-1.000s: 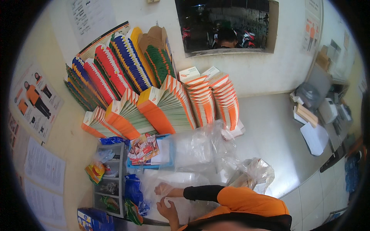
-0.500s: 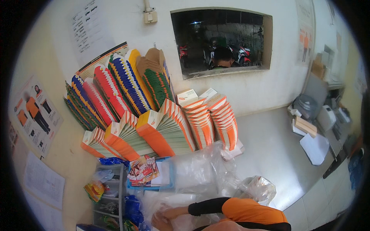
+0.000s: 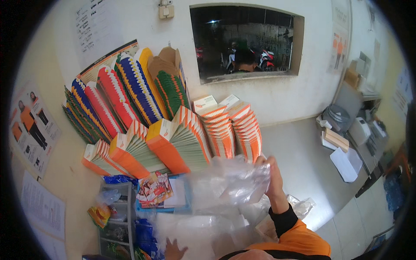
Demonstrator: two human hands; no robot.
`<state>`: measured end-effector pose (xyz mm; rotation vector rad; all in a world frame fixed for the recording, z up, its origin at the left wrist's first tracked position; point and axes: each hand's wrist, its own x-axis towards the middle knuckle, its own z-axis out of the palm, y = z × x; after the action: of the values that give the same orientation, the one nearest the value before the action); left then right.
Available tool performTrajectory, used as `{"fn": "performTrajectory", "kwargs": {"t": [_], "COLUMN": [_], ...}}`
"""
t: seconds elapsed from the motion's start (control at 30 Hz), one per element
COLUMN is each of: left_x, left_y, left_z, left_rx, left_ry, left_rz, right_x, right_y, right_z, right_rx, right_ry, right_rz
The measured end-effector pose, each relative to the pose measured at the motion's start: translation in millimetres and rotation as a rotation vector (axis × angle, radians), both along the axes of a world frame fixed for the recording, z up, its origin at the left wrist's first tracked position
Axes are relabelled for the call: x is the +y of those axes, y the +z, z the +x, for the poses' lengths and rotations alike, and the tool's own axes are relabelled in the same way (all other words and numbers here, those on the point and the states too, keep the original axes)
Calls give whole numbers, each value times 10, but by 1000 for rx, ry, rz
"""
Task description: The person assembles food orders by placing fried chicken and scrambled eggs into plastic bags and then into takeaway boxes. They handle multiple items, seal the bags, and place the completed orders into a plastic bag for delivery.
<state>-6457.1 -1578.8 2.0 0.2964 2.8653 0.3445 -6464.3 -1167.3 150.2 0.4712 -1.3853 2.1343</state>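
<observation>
My right hand (image 3: 273,178) grips the right edge of a clear plastic bag (image 3: 229,184), lifted and stretched to the left, slightly blurred. Below it, more clear plastic bags (image 3: 197,229) lie in a flat pile on the counter. My left hand (image 3: 174,250) rests at the lower edge of the view, fingers spread on the pile's left side, holding nothing. Just behind the raised bag stand stacks of folded orange and white cartons (image 3: 169,145). Crumpled clear plastic (image 3: 301,206) lies beside my right forearm.
A grey organiser (image 3: 131,216) holding packets stands left of the pile, near a blue tray (image 3: 187,195) with printed cards (image 3: 155,189). Colourful nested cartons (image 3: 138,93) lean on the wall. The metal counter (image 3: 290,143) extends right. A person (image 3: 245,60) shows through the window opening.
My right hand has moved up and right from the pile, raising a plastic bag by its edge. My hands, together before, are now apart; the left lies spread on the pile.
</observation>
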Motion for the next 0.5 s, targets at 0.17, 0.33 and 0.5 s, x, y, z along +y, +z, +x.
{"fn": "performTrajectory", "kwargs": {"t": [0.17,0.33,0.5], "left_x": [754,1310,1314], "left_y": [982,1095,1194], "left_z": [-365,-799,-488], "left_rx": [-781,-707,214], "left_ry": [22,-131,-250], "left_rz": [1857,1319,716], "right_x": [-804,-1308,-1229], "right_y": [55,-58,-235], "right_z": [252,400,461], "right_rx": [270,69,-648], "right_ry": [128,336,117], "right_rz": [912,1190,323]}}
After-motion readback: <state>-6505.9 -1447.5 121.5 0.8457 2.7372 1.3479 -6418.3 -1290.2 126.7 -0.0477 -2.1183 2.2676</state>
